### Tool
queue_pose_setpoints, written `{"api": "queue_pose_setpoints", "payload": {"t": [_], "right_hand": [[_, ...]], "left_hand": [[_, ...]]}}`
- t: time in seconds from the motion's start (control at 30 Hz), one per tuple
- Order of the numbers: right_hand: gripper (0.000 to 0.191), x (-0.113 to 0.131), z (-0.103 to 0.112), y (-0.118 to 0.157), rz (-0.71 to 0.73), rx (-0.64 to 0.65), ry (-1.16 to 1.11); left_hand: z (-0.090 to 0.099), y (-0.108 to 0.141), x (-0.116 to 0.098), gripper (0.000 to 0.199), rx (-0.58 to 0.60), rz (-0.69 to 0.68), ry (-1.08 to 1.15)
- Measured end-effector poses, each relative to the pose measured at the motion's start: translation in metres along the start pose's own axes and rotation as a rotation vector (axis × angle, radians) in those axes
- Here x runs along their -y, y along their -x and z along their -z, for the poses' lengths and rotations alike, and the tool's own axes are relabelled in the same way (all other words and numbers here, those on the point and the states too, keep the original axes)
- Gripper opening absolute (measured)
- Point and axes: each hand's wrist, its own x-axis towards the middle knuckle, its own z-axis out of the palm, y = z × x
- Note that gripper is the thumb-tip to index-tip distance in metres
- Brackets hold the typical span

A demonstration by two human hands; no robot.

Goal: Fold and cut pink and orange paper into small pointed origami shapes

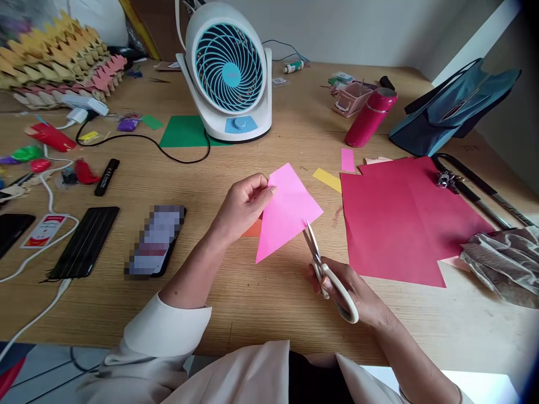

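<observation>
My left hand [248, 205] pinches the upper left edge of a pink sheet of paper [288, 210] between thumb and fingers, holding it above the table. White-handled scissors [339, 289] are gripped in my right hand [351, 289], fingers in the handle area. Their blades point up and to the left, with the tips at the paper's lower right edge; whether they bite into it I cannot tell. Partly hidden behind my left hand and the pink paper lies an orange piece of paper [252, 229].
Red sheets [391, 224] lie to the right, beside yellow [327, 179] and pink strips [347, 160]. A white fan [269, 106], a red flask [370, 118] and a blue bag [446, 112] stand behind. Leftward are a phone [158, 241], a black pouch [86, 241] and cables.
</observation>
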Motion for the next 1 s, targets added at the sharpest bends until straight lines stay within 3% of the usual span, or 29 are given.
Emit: {"api": "queue_pose_setpoints", "payload": {"t": [0.33, 1.0], "right_hand": [[0.046, 0.0034, -0.0054, -0.0014, -0.022, 0.067, -0.150], [0.047, 0.0040, -0.0066, -0.0025, -0.050, 0.086, -0.273]], "left_hand": [[-0.0006, -0.0009, -0.0015, 0.027, 0.145, -0.033, -0.093], [-0.0014, -0.0028, 0.0055, 0.024, 0.179, 0.022, -0.105]]}}
